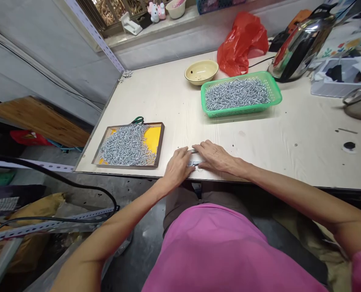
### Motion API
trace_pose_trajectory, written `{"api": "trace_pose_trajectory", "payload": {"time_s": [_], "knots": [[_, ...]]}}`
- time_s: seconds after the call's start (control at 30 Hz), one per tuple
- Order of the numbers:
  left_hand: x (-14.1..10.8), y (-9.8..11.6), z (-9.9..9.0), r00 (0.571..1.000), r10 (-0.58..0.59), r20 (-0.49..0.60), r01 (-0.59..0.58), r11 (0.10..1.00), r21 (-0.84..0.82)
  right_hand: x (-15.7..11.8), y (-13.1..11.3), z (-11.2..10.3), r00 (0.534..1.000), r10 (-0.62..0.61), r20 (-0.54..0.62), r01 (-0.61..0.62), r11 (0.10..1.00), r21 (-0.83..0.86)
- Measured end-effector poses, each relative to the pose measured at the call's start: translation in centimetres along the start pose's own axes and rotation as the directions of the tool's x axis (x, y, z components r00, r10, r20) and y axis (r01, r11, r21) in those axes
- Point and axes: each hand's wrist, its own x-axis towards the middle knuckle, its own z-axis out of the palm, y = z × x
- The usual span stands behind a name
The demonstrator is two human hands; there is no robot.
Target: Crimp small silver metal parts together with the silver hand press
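Left hand [178, 164] and right hand [215, 157] nearly meet around a small metal piece [193, 151], perhaps a rod; whether either grips it, I cannot tell. A finger slip could send it off the near table [168, 101] edge. The tray [160, 146] lies left of them, the green basket [244, 110] beyond, neither blocking

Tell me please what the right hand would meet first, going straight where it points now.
Most likely the left hand, whose fingertips lie just ahead, though depth is hard to judge here.
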Motion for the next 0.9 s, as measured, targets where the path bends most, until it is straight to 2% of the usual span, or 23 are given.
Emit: {"api": "trace_pose_trajectory", "payload": {"time_s": [0.07, 0.17, 0.27, 0.4, 0.73, 0.9], "knots": [[1.3, 0.0, 0.1, 0.995, 0.069, 0.071, -0.07, 0.997, 0.016, -0.4, 0.0, -0.2, 1.0, 0.001, -0.016, -0.001, 1.0, 0.01], [2.7, -0.1, -0.1, 0.982, 0.083, 0.169, -0.095, 0.993, 0.069, -1.0, 0.2, -0.9, 0.998, 0.063, 0.023, -0.062, 0.997, -0.046], [3.6, 0.0, -0.2, 0.975, 0.091, 0.203, -0.12, 0.984, 0.135, -1.3, 0.3, -1.6, 0.988, 0.125, 0.092, -0.113, 0.986, -0.124], [4.6, 0.1, 0.1, 0.963, 0.143, 0.227, -0.171, 0.979, 0.113, -1.0, 0.1, -2.2, 0.985, 0.127, 0.115, -0.109, 0.983, -0.145], [5.3, 0.2, 0.5, 0.982, -0.001, 0.19, -0.017, 0.996, 0.091, 0.8, 1.1, -1.4, 0.983, 0.124, 0.135, -0.114, 0.99, -0.079], [5.4, 0.2, 0.3, 0.983, -0.033, 0.179, 0.017, 0.996, 0.088, 0.5, 1.2, -1.3, 0.99, 0.112, 0.091, -0.103, 0.99, -0.096]]}}
